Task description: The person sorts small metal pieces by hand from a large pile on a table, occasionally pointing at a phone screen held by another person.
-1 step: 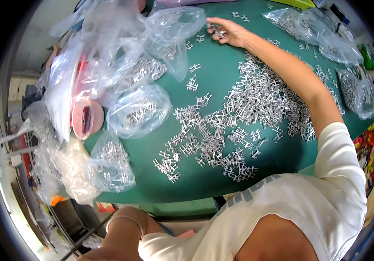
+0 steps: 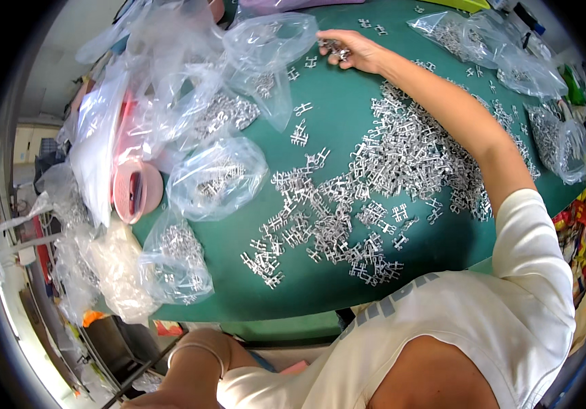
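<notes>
Clips (image 2: 409,153) lie heaped on the desk (image 2: 337,126), with a handful still gripped in the curled right hand (image 2: 356,52) just beside a bag (image 2: 270,42), its position virtually unchanged and load unreleased, while the left hand's state cannot be told, being out of view.

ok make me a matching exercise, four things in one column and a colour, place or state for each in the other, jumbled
1. right hand
2. pink tub
3. tabletop
4. shirt

A. green
B. white
C. holding small metal pieces
D. in the picture's left half

Right pairs: 1-C, 2-D, 3-A, 4-B
</notes>
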A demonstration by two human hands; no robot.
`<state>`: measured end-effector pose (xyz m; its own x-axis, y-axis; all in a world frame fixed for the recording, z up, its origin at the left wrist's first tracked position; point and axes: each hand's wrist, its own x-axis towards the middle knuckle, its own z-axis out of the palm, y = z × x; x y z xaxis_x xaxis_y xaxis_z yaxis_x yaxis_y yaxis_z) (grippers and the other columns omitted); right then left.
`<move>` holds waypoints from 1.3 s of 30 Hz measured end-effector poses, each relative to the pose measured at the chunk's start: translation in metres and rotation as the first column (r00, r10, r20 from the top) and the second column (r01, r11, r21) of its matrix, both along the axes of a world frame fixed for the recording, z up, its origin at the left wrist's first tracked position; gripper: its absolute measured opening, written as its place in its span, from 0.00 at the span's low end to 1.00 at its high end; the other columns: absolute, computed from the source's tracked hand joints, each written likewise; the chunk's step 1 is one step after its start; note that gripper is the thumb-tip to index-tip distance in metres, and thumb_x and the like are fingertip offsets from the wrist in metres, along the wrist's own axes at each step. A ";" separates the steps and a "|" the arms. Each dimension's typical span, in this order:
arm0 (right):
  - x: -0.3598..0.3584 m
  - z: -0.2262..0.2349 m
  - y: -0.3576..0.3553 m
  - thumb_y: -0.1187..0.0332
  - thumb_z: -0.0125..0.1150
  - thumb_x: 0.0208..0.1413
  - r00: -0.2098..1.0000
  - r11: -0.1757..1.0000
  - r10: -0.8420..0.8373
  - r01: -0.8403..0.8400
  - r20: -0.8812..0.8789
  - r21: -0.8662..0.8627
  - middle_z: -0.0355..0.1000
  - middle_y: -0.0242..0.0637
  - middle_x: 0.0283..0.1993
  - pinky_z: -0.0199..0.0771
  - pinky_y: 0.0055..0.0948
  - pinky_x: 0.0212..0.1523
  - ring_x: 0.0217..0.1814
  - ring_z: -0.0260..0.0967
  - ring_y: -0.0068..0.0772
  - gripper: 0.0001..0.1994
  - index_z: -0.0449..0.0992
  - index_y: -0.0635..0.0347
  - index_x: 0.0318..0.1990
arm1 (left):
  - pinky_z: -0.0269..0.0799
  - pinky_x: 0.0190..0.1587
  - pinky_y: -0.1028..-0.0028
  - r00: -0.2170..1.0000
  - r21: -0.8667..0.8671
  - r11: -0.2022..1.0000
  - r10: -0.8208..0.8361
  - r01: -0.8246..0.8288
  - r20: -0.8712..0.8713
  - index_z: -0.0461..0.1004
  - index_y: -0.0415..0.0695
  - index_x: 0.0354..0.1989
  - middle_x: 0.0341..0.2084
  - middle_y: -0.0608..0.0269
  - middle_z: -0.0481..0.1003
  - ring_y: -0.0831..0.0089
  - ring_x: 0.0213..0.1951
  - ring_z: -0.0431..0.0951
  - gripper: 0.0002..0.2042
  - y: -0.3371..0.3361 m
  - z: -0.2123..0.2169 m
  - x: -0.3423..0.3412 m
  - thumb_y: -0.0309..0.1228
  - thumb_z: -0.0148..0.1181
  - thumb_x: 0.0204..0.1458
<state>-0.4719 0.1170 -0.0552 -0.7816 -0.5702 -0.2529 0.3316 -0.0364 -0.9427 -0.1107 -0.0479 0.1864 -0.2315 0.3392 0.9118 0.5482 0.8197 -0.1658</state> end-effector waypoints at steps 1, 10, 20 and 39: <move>0.000 0.004 -0.001 0.56 0.54 0.50 0.997 0.998 0.008 -0.004 -0.074 0.058 0.68 0.31 0.30 0.52 0.15 0.12 0.21 0.62 0.19 0.13 0.68 0.56 0.32 | 0.63 0.14 0.76 0.985 -0.079 0.995 0.078 -0.067 0.152 0.71 0.38 0.26 0.23 0.55 0.69 0.71 0.14 0.65 0.05 -0.005 0.003 -0.002 0.24 0.50 0.43; -0.016 -0.012 -0.003 0.65 0.59 0.45 0.934 0.923 -0.047 0.177 -0.355 0.343 0.66 0.33 0.18 0.51 0.21 0.09 0.11 0.58 0.17 0.10 0.66 0.59 0.24 | 0.61 0.21 0.79 0.630 0.253 0.815 0.167 -0.521 0.759 0.75 0.33 0.31 0.16 0.55 0.70 0.72 0.19 0.70 0.16 -0.007 -0.073 -0.008 0.13 0.44 0.33; -0.008 -0.024 0.002 0.62 0.56 0.48 0.439 0.765 0.476 0.222 -0.762 0.605 0.72 0.46 0.33 0.68 0.39 0.39 0.36 0.69 0.48 0.14 0.72 0.57 0.42 | 0.60 0.22 0.82 0.355 0.349 0.566 -0.104 -0.747 0.929 0.75 0.36 0.32 0.14 0.62 0.68 0.80 0.17 0.66 0.09 0.023 -0.188 0.037 0.18 0.48 0.45; 0.006 -0.014 -0.022 0.59 0.59 0.48 0.795 0.929 0.316 -0.148 -0.518 0.339 0.69 0.45 0.26 0.62 0.26 0.17 0.24 0.67 0.29 0.18 0.70 0.64 0.40 | 0.56 0.18 0.79 0.558 0.473 0.387 0.142 -0.791 0.817 0.74 0.35 0.31 0.13 0.63 0.65 0.78 0.15 0.63 0.08 0.063 -0.250 0.074 0.16 0.47 0.46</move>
<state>-0.4658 0.0947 -0.0694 -0.6855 -0.7280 0.0131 -0.2860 0.2527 -0.9243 -0.0370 0.0150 -0.0635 -0.6251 -0.7321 0.2707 -0.3011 0.5461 0.7817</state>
